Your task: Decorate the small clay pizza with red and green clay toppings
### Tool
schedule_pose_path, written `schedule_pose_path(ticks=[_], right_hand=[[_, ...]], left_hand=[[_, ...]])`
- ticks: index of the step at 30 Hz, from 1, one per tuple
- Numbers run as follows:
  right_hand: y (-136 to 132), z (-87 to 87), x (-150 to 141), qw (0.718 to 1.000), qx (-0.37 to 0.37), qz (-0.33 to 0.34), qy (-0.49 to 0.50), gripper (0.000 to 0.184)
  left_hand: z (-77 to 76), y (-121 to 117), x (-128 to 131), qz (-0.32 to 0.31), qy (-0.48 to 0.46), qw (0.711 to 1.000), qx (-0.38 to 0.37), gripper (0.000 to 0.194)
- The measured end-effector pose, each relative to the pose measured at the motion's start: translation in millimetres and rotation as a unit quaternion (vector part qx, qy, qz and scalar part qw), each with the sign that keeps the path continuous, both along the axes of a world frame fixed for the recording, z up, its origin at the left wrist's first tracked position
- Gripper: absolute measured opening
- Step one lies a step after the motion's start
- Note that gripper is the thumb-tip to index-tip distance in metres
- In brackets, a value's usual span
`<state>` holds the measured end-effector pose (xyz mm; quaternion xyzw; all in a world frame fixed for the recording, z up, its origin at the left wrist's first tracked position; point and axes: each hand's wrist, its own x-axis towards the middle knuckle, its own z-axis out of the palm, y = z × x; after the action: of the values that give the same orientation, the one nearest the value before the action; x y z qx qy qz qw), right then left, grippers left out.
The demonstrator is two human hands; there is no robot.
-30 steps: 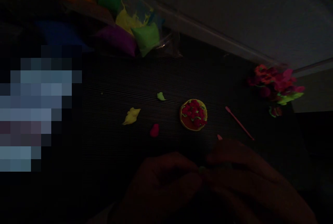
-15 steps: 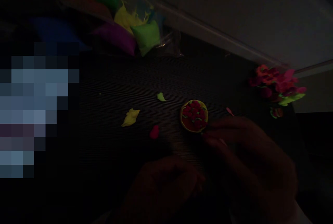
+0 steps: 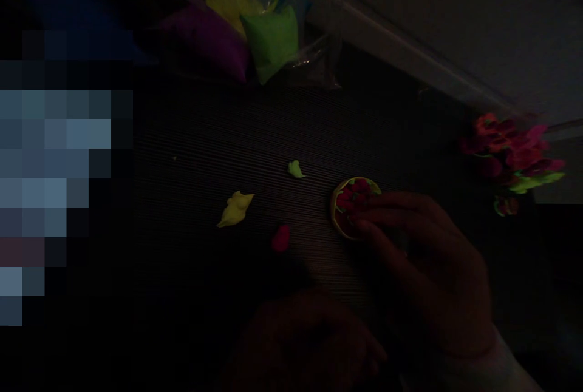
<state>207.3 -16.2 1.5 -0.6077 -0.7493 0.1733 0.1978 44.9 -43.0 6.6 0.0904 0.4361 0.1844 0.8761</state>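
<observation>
A small round clay tart (image 3: 334,216) with a yellow rim and red and green bits inside lies on the dark table. My right hand (image 3: 423,258) reaches over it from the right, fingertips pressed together at its filling and covering its right part. Whatever those fingers pinch, if anything, is hidden. Low in the view, my left hand (image 3: 314,337) is curled and apart from the tart; deep shadow hides what it may hold. To the left lie a red clay lump (image 3: 281,238), a yellow clay piece (image 3: 235,209) and a light green clay scrap (image 3: 296,168).
Bags of coloured clay, among them a green one (image 3: 269,43) and a purple one (image 3: 209,40), lie at the upper left. Pink, red and green clay shapes (image 3: 514,149) stand at the right, beside a small piece (image 3: 505,205). A pixelated patch (image 3: 40,161) covers the left edge.
My right hand has moved from the tart's right edge onto its filling. The left hand sits lower in view. The table's things have shifted rightward as the view turned.
</observation>
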Motion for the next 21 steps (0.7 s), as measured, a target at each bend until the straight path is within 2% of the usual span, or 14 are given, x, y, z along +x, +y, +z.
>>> schedule_pose_path(ticks=[6, 21], right_hand=[[1.4, -1.3, -0.4, 1.000, 0.005, 0.000, -0.025, 0.010], [0.2, -2.0, -3.6, 0.997, 0.037, 0.017, -0.066, 0.009]], left_hand=[[3.3, 0.6, -2.3, 0.008, 0.004, 1.000, -0.019, 0.016], [0.9, -0.7, -3.3, 0.014, -0.001, 0.999, 0.031, 0.018]])
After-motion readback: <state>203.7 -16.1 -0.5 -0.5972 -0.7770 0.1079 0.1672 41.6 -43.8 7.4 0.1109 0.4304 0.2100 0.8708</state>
